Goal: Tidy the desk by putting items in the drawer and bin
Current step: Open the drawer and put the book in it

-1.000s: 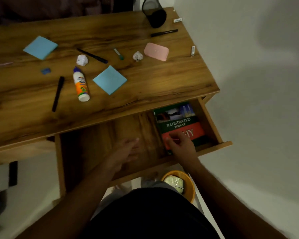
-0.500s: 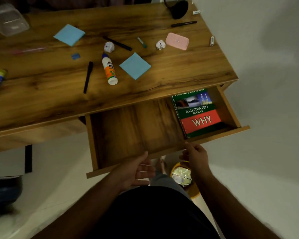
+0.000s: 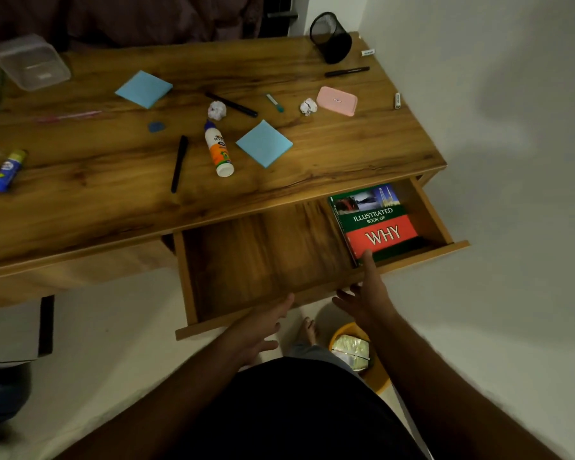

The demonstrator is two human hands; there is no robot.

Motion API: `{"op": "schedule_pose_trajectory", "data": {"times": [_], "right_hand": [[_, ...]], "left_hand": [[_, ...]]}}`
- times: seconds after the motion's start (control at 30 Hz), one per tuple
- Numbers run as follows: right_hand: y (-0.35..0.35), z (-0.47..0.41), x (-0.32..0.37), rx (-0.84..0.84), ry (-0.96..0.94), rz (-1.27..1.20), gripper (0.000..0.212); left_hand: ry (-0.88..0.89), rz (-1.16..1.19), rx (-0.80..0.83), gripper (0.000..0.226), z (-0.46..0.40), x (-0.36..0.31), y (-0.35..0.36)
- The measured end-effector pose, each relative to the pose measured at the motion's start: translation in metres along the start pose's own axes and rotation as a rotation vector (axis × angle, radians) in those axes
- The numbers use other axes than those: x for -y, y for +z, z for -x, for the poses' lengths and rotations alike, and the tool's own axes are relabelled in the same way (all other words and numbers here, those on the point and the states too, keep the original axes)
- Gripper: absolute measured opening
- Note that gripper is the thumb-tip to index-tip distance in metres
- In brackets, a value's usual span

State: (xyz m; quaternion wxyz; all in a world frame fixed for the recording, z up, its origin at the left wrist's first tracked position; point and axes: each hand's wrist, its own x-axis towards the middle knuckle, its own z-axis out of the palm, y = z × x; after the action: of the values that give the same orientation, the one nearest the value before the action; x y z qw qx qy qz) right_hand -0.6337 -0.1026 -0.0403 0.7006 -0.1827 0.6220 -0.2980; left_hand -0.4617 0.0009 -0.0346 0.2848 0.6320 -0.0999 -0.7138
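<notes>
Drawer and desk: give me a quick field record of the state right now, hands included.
drawer: pulled open, wood floor bare on its left
book: flat in the drawer's right end
left hand: open, at the drawer's front edge, holds nothing
right hand: open, one fingertip on the book's near edge
desk: pens, glue bottle, blue notes, paper balls
bin: on floor below

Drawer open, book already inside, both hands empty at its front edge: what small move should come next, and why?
Probably lift the right hand to the glue bottle lying near the desk's front edge. The drawer is open with bare floor beside the book, and the left hand holds nothing either.
</notes>
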Motion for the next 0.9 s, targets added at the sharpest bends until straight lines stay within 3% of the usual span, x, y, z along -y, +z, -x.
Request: {"op": "schedule_pose_trajectory", "data": {"times": [0.07, 0.2, 0.33, 0.43, 0.53, 0.7, 0.9], "right_hand": [[0.004, -0.005, 0.004, 0.036, -0.007, 0.016, 0.065], [0.017, -0.017, 0.013, 0.077, -0.013, 0.04, 0.088], [0.03, -0.028, 0.027, 0.105, -0.01, 0.054, 0.104], [0.037, -0.042, 0.037, 0.136, -0.03, -0.001, 0.088], [0.043, -0.051, 0.052, 0.186, -0.02, -0.02, 0.076], [0.051, -0.072, 0.073, 0.221, 0.074, 0.058, 0.078], [0.066, -0.097, 0.096, 0.205, 0.098, 0.181, 0.11]], "left_hand": [[0.017, 0.026, -0.013, 0.063, -0.004, -0.005, -0.003], [0.053, 0.121, -0.054, 0.064, -0.012, -0.017, -0.007], [0.012, 0.543, -0.098, 0.074, -0.024, -0.034, -0.011], [0.067, 0.899, -0.197, 0.076, -0.035, -0.047, -0.02], [0.147, 1.07, -0.246, 0.075, -0.044, -0.062, -0.025], [0.244, 1.161, -0.251, 0.059, -0.054, -0.085, -0.02], [0.308, 1.147, -0.277, 0.063, -0.085, -0.103, -0.03]]}}
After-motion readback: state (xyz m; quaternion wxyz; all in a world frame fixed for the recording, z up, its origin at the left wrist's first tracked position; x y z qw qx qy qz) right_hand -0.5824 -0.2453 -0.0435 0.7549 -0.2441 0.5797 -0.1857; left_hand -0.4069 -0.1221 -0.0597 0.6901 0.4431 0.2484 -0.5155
